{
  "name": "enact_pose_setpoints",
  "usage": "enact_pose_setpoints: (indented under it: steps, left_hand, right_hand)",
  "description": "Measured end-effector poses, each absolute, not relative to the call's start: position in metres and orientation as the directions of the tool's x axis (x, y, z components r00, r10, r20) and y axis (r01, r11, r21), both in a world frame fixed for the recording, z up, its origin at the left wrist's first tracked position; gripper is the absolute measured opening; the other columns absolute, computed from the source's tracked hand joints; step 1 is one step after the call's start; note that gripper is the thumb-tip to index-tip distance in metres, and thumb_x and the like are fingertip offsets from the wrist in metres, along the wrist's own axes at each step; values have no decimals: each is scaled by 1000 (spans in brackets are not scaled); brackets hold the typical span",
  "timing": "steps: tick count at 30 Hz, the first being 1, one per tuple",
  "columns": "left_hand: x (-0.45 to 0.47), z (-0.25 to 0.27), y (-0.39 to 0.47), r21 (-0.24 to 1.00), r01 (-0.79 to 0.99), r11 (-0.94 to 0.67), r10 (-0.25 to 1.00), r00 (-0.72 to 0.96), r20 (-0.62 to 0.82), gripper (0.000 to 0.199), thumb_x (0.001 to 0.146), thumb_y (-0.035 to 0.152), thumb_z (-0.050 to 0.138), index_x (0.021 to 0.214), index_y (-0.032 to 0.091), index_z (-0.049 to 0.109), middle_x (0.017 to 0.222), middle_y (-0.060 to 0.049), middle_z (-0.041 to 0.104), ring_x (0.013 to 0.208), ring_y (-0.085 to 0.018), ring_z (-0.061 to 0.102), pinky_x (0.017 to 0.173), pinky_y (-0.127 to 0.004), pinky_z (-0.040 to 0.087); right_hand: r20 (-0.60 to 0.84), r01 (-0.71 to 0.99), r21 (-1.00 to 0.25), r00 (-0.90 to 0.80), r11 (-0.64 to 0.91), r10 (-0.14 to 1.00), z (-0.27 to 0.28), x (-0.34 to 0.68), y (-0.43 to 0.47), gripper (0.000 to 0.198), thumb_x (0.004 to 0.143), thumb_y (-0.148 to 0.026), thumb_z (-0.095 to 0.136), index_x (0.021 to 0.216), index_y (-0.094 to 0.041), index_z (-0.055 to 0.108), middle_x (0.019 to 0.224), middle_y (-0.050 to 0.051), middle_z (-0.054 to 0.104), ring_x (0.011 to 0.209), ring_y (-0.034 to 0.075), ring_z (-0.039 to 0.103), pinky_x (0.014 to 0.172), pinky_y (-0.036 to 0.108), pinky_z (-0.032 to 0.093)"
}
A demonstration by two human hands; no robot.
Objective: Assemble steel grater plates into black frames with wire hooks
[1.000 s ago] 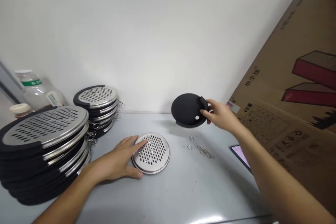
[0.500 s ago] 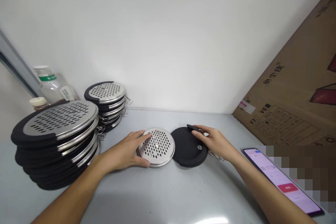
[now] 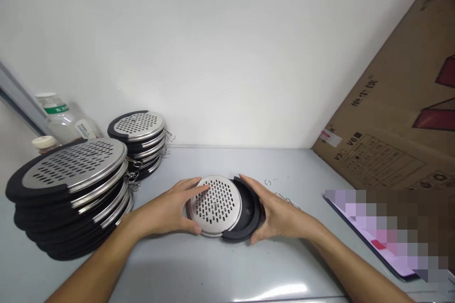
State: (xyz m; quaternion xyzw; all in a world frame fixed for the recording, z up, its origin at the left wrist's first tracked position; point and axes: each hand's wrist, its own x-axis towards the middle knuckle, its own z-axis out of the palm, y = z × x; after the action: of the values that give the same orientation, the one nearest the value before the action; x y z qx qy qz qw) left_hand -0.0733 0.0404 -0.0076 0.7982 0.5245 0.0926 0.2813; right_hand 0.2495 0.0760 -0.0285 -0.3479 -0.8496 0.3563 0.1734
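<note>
Just left of the table's middle, my left hand (image 3: 174,206) grips a round perforated metal disc (image 3: 215,206), thumb at its near edge and index finger across its top. My right hand (image 3: 279,213) is curved around the outer side of a black, rubbery-looking round cover (image 3: 254,206), thumb at the near rim and fingers at the far rim. The disc's right part sits inside the cover's raised crescent lip, with a dark gap between disc and lip. Thin wire clips (image 3: 288,200) lie beside my right hand, and a small metal ring (image 3: 267,182) lies behind it.
A tall stack of black-edged perforated discs (image 3: 74,165) stands at the left, with a smaller stack (image 3: 138,125) behind it. Bottles (image 3: 59,118) stand at the wall. A phone (image 3: 369,232), partly pixelated, and a cardboard carton (image 3: 384,147) are at the right.
The black cover has moved left and its lip now overlaps the disc's right side. My right hand has shifted from the lip's top to around the cover's outer edge.
</note>
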Motion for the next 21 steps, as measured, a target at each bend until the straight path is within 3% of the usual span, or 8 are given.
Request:
enact_pose_setpoints:
  steps: [5, 12, 21]
  left_hand:
    - [-66, -5, 36, 580, 760, -294, 880, 451, -146, 96, 66, 55, 79, 149, 36, 34, 162, -3, 19, 146, -34, 21, 118, -46, 24]
    - [-63, -4, 34, 599, 749, -282, 880, 451, -151, 99, 62, 56, 82, 148, 34, 37, 162, -3, 16, 146, -34, 21, 118, -45, 23]
    - [-62, -7, 36, 617, 733, -287, 885, 449, -121, 97, 62, 52, 83, 146, 34, 40, 161, -5, 19, 147, -33, 19, 119, -47, 22]
  right_hand:
    - [78, 410, -749, -724, 520, 685, -23, 245, 73, 125, 56, -46, 87, 154, -30, 11, 157, 12, 19, 143, 36, 25, 117, 51, 26]
    - [33, 405, -792, -718, 457, 695, -26, 248, 76, 116, 64, -41, 83, 154, -31, 11, 157, 12, 25, 140, 36, 32, 114, 52, 32]
    - [60, 418, -762, -716, 495, 696, -36, 240, 76, 126, 56, -48, 87, 154, -25, 11, 159, 14, 20, 143, 35, 25, 118, 50, 24]
